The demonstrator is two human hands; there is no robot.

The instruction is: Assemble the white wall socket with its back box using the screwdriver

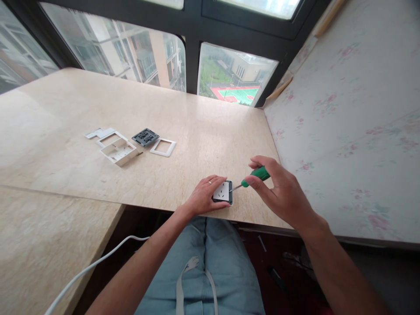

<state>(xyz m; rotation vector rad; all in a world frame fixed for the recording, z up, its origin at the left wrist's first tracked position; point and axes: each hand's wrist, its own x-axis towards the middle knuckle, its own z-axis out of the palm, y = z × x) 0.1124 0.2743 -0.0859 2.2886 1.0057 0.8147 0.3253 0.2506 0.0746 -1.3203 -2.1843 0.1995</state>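
Observation:
A wall socket (222,192) with a white face and a dark grey frame lies near the front edge of the stone-patterned sill. Around its left side my left hand (206,195) is closed, thumb at the near edge and fingers at the far edge. My right hand (278,188) grips a screwdriver (259,174) by its green handle, between thumb and fingers. The metal shaft slants down to the left, and its tip meets the right side of the socket's frame. What exactly the tip touches is too small to tell.
To the left lie a white box (118,151), white cover frames (163,147), a thin white plate (98,133) and a dark grey socket back (145,137). A floral-papered wall (354,131) bounds the right side. A white cable (95,264) crosses at lower left.

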